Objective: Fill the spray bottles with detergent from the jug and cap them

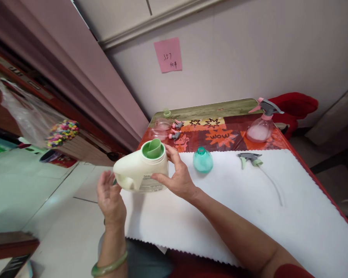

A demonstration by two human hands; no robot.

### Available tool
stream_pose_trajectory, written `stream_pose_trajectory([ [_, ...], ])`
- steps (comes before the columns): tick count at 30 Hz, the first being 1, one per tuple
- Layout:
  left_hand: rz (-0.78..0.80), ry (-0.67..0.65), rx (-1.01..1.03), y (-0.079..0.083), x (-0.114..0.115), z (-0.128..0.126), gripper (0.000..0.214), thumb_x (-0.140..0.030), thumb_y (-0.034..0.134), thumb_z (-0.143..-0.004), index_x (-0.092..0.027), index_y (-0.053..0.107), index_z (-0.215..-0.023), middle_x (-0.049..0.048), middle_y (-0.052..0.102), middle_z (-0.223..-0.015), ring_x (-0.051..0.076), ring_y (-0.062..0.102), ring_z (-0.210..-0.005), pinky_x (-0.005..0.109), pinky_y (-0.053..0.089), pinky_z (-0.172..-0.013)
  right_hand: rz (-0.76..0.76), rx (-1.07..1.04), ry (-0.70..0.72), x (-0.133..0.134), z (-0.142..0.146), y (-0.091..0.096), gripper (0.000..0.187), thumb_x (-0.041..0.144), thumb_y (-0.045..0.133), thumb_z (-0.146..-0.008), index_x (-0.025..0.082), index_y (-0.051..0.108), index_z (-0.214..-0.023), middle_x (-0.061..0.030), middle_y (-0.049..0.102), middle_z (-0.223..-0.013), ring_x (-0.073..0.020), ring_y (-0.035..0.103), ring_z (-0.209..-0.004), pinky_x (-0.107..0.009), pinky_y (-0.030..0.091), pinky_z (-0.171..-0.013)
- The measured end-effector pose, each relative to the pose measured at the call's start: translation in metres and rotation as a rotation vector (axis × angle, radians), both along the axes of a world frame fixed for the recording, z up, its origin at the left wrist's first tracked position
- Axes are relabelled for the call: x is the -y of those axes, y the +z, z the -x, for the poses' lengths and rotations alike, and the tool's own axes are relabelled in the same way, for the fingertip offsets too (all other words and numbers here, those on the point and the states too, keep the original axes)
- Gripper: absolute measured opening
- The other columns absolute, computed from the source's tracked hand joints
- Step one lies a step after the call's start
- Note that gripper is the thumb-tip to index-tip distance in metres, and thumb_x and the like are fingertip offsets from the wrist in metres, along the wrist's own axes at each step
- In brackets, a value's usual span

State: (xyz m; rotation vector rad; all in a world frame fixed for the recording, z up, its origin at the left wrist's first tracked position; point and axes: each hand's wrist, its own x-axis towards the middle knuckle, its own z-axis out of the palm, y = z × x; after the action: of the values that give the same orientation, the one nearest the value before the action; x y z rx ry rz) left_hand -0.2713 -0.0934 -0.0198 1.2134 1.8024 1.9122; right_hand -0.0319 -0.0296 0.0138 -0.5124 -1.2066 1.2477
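My right hand [181, 177] grips a cream detergent bottle [133, 166] by its neck end, thumb on the label side and fingers behind. The bottle is raised over the table's left part, its open mouth facing up with a green pouring spout [153, 150] inside. At the bottle's handle end is my left hand [111, 197], fingers extended and slightly blurred; whether it touches the bottle I cannot tell. To the right, a teal spray bottle [203, 162] without its head stands on the white mat. Further right lies a grey-green trigger sprayer [251, 157] with its tube.
A white mat [220, 216] covers the table's near part. At the back right stands a pink spray bottle [261, 127]; pink-and-grey sprayer heads [176, 133] lie at the back left. A red stool [295, 106] is beyond the right corner. Left hangs a plastic bag [26, 112].
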Motion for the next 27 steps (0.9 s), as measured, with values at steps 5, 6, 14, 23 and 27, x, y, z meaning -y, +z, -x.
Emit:
stream_pose_trajectory([
  [5, 0.070, -0.024, 0.051, 0.003, -0.009, 0.008, 0.059, -0.051, 0.083, -0.075, -0.020, 0.065, -0.121, 0.0113, 0.068, -0.126, 0.027, 0.063, -0.121, 0.040, 0.049, -0.105, 0.168, 0.024, -0.095, 0.007, 0.009, -0.008, 0.049, 0.042, 0.075, -0.085, 0.024, 0.063, -0.129, -0.0106, 0.067, -0.135, -0.0269, 0.062, -0.125, -0.044, 0.048, -0.106],
  [6, 0.061, -0.005, 0.047, -0.002, -0.009, 0.011, 0.058, -0.051, 0.084, -0.074, -0.020, 0.065, -0.118, 0.0105, 0.069, -0.123, 0.026, 0.064, -0.118, 0.040, 0.049, -0.104, 0.217, 0.020, -0.119, 0.007, 0.011, -0.010, 0.040, 0.043, 0.069, -0.089, 0.023, 0.065, -0.123, -0.0104, 0.069, -0.130, -0.0257, 0.064, -0.120, -0.042, 0.050, -0.102],
  [14, 0.126, 0.060, 0.172, -0.032, -0.002, 0.040, 0.052, -0.043, 0.089, -0.061, -0.018, 0.066, -0.101, 0.0062, 0.072, -0.098, 0.021, 0.068, -0.092, 0.037, 0.053, -0.089, 0.264, -0.045, -0.060, 0.007, 0.019, -0.018, 0.025, 0.046, 0.059, -0.097, 0.022, 0.067, -0.094, -0.0041, 0.074, -0.092, -0.0198, 0.070, -0.089, -0.036, 0.055, -0.086],
  [23, 0.066, 0.090, 0.264, -0.015, -0.039, 0.031, 0.032, -0.023, 0.077, -0.052, -0.016, 0.067, -0.083, 0.0030, 0.073, -0.083, 0.022, 0.069, -0.082, 0.042, 0.057, -0.088, 0.247, -0.021, -0.001, 0.027, 0.026, -0.012, 0.032, 0.044, 0.054, -0.099, 0.020, 0.064, -0.080, -0.0012, 0.068, -0.071, -0.0153, 0.067, -0.068, -0.029, 0.055, -0.070],
  [27, -0.002, 0.166, 0.292, -0.007, -0.051, 0.021, 0.027, -0.024, 0.072, -0.060, -0.017, 0.065, -0.085, 0.0046, 0.073, -0.088, 0.023, 0.070, -0.089, 0.042, 0.057, -0.091, 0.196, -0.002, 0.039, 0.035, 0.026, -0.006, 0.030, 0.040, 0.055, -0.098, 0.020, 0.063, -0.077, -0.0017, 0.069, -0.070, -0.0151, 0.068, -0.067, -0.027, 0.055, -0.068],
])
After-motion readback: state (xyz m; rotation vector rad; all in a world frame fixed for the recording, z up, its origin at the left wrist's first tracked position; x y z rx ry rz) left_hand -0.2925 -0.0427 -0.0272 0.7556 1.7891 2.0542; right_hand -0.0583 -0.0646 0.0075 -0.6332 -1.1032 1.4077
